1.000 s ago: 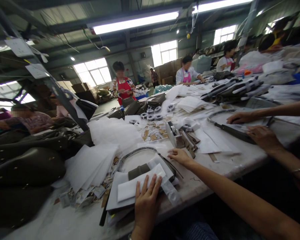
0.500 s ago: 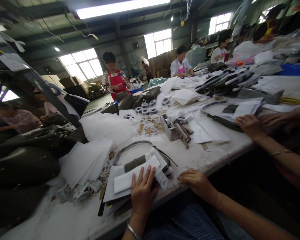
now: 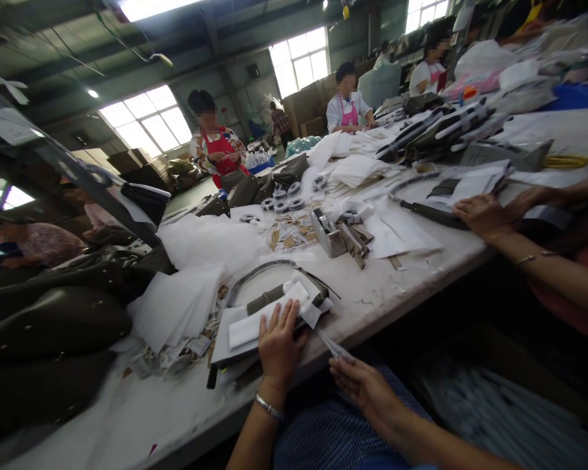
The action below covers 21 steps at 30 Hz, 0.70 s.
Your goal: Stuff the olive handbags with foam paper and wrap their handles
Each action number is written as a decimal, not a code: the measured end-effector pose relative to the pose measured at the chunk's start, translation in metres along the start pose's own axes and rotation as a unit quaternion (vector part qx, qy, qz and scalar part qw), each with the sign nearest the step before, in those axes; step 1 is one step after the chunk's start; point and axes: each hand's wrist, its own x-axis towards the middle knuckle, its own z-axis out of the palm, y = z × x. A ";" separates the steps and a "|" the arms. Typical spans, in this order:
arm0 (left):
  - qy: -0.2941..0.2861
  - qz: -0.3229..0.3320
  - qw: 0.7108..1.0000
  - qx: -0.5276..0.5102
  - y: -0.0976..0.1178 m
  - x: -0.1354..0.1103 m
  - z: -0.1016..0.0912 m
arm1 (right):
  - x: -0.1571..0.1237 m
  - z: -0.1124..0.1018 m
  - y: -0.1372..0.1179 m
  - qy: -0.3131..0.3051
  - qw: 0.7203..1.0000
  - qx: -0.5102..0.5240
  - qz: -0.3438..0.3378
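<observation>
My left hand (image 3: pixel 280 346) lies flat, fingers stretched, on a folded white foam sheet (image 3: pixel 247 329) that covers a dark bag (image 3: pixel 318 286) near the table's front edge. The bag's curved handle (image 3: pixel 262 266) has a clear wrapping and arches away from me. In front of the table edge, the fingers of my right hand (image 3: pixel 362 386) pinch a thin clear plastic strip (image 3: pixel 332 343). That strip stretches up toward the bag's right corner, beside my left hand. Whether its far end is attached there, I cannot tell.
A tape dispenser (image 3: pixel 327 232) stands behind the bag, near several tape rolls (image 3: pixel 294 189). White sheets (image 3: pixel 179 313) are piled at left beside dark olive bags (image 3: pixel 44 352). At right, a co-worker's hands (image 3: pixel 485 215) touch a similar bag. More people work farther back.
My right hand has moved from the table edge down and toward me, and the plastic strip now runs taut from it. My left hand stays on the foam sheet. The view has shifted slightly.
</observation>
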 end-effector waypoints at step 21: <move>-0.029 0.013 0.999 -0.026 -0.007 0.002 -0.005 | 0.006 0.048 -0.095 -0.021 0.750 -0.505 -0.427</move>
